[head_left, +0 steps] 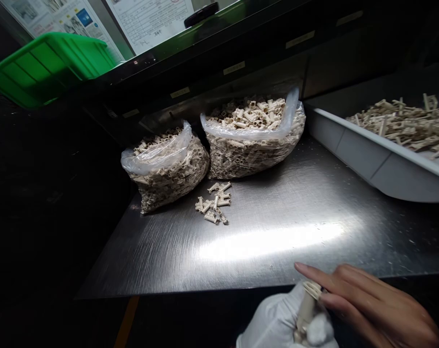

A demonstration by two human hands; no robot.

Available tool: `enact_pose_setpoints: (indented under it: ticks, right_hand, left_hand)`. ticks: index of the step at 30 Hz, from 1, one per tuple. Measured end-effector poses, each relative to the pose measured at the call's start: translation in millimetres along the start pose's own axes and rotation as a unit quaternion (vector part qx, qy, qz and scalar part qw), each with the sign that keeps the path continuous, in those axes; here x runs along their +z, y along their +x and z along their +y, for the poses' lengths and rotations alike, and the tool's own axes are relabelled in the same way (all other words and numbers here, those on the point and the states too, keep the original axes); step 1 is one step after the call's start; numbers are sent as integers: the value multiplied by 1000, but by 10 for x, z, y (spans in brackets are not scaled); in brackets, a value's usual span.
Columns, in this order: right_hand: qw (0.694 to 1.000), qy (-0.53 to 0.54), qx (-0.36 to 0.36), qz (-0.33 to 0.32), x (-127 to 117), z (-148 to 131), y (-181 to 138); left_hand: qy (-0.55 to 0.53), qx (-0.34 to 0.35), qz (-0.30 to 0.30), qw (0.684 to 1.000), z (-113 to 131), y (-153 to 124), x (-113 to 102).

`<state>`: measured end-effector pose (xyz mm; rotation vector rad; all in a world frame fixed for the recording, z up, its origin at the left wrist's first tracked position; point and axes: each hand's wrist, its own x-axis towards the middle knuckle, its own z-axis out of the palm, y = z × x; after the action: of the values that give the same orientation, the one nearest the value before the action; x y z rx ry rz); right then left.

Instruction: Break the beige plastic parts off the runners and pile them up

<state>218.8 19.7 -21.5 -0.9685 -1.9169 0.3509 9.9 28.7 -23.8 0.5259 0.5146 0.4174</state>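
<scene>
A hollow beige part (306,307) was held in the white-gloved L hand (272,316), at the front edge of the steel bench (157,256), low in view; gloved fingers were closed round it, w/ its open end left exposed at the top. The bare R hand (378,302) was placed just beside it, index finger stretched out, other fingers bent near the open end; whether anything was gripped there couldn't be told.

Step in hand was judged to be close work on that single pc, prob. at its open end. For the next move, a firm L grip & fine R fingertip control seemed called for, w/ the open end kept unblocked.

Similar pcs were scattered in a loose pile (215,203) on the bench, in front of the smaller bag (172,176) & larger bag (255,157), both open & well filled. More beige pcs were contained in the grey tray (360,154), far R.
</scene>
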Motion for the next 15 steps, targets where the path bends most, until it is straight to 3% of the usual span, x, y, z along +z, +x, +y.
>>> enact_pose_setpoints:
  ticks: [3, 8, 15]
  right_hand:
    - [1000, 11, 29, -5, 5, 68, -78]
    - [985, 7, 171, 8, 15, 280, -250]
    - [982, 25, 186, 19, 59, 296, -369]
  left_hand:
    - [-2, 18, 61, 998, -35, 24, 65]
    - [72, 131, 150, 977, 17, 3, 180]
    - [124, 149, 182, 964, 30, 8, 152]
